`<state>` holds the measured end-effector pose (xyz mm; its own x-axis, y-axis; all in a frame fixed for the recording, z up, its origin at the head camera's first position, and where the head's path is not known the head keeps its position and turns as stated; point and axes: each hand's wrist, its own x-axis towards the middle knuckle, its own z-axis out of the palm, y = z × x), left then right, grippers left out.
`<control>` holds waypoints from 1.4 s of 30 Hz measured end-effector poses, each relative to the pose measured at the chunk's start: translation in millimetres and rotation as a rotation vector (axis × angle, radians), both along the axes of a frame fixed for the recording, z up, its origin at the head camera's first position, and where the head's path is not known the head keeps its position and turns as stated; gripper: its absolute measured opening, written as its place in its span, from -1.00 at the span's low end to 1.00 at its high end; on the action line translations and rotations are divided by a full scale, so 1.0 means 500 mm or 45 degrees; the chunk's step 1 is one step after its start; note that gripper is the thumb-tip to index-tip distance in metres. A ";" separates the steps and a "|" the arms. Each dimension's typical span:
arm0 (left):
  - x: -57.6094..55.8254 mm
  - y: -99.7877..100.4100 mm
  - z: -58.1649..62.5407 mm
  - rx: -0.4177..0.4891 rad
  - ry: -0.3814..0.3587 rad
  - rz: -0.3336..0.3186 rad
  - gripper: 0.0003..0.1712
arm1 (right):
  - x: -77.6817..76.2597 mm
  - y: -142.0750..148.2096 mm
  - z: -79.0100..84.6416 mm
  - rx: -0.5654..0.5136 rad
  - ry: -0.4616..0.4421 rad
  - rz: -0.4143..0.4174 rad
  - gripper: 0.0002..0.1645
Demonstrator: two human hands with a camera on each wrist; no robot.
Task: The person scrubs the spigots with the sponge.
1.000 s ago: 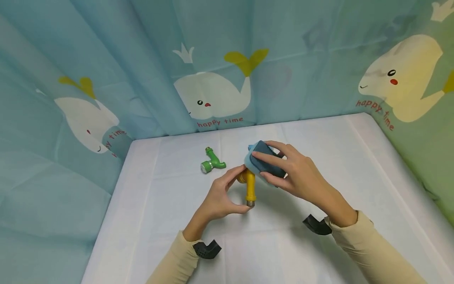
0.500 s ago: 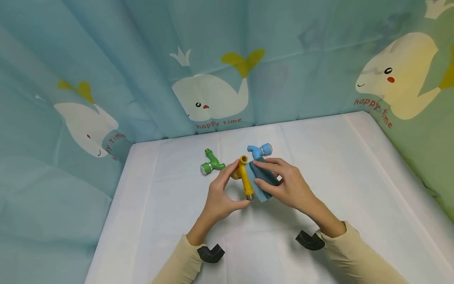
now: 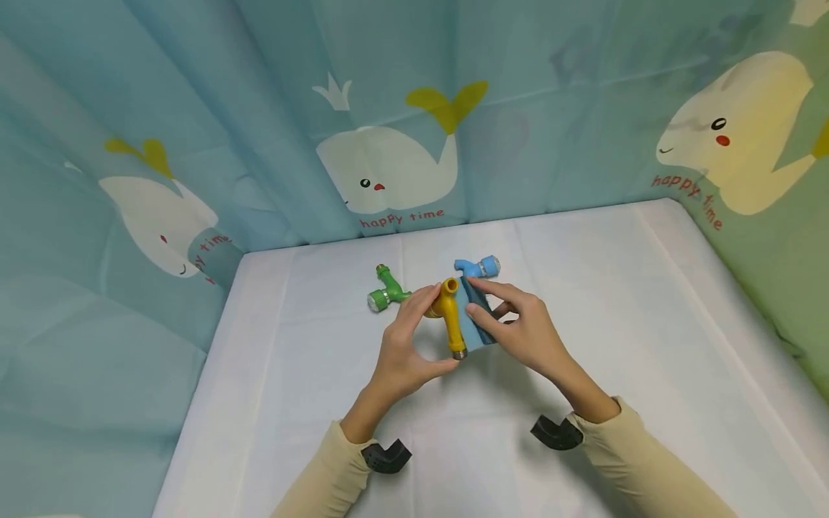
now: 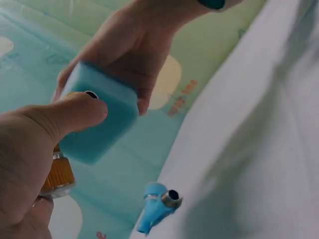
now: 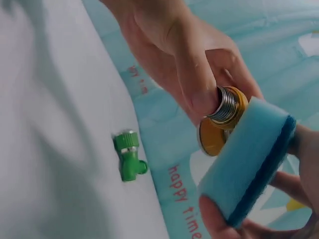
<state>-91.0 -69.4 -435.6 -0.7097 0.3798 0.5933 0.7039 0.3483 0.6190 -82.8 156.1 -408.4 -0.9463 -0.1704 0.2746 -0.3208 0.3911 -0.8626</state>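
A yellow faucet (image 3: 451, 320) is held up above the table by my left hand (image 3: 401, 349), its thumb at the threaded metal end and fingers at the other end. In the right wrist view the thumb lies against the silver thread (image 5: 227, 103). My right hand (image 3: 527, 331) grips a sponge (image 5: 244, 154), light blue with a dark blue scouring layer, by its edges. The sponge's light face lies against the right side of the faucet. In the left wrist view the sponge (image 4: 99, 117) covers part of my right palm, and the faucet's ribbed knob (image 4: 59, 174) shows below my left thumb.
On the white table (image 3: 311, 403), a green faucet (image 3: 387, 289) lies behind my left hand. A light blue faucet (image 3: 478, 267) lies behind the sponge. A whale-print curtain (image 3: 259, 144) stands along the table's far edge and sides.
The sponge has come down from over the faucet's top to its right side and turned on edge. The faucet's open spout and the light blue faucet behind are now uncovered.
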 end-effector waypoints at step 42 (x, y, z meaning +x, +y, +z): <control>-0.011 -0.051 0.006 0.766 -0.943 -0.926 0.09 | -0.031 0.044 0.029 -0.061 0.190 0.190 -0.37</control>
<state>-96.6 -95.1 -432.6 -0.6879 0.6350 0.3514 0.0203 -0.4672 0.8839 -98.3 178.1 -393.8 -0.8597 -0.2890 0.4211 -0.4978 0.2897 -0.8175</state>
